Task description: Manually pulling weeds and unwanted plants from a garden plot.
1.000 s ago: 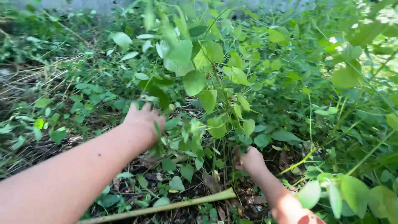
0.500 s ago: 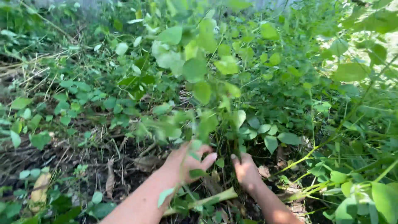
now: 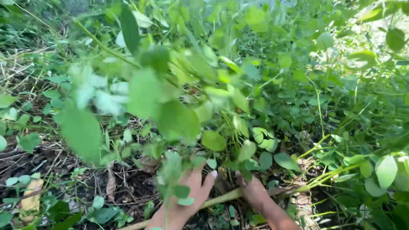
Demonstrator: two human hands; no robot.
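Observation:
A leafy green plant [image 3: 179, 106] with thin stems leans over to the left, its leaves blurred. My left hand [image 3: 187, 200] is at the foot of its stems, thumb up, fingers wrapped around the bunch and partly covered by leaves. Just to the right, my right hand [image 3: 254, 191] is closed low on the same stems, and leaves hide its fingers. A thick pale green cut stalk [image 3: 223, 196] lies on the ground between and under both hands.
Dense green bushes and long stalks [image 3: 341, 170] crowd the right side. Low creeping leaves, dry grass and dark soil [image 3: 55, 162] cover the left. A yellow-brown dead leaf [image 3: 30, 196] lies at the lower left.
My left hand came down from the upper foliage to the plant's base beside my right hand. The plant's top has swung over to the left.

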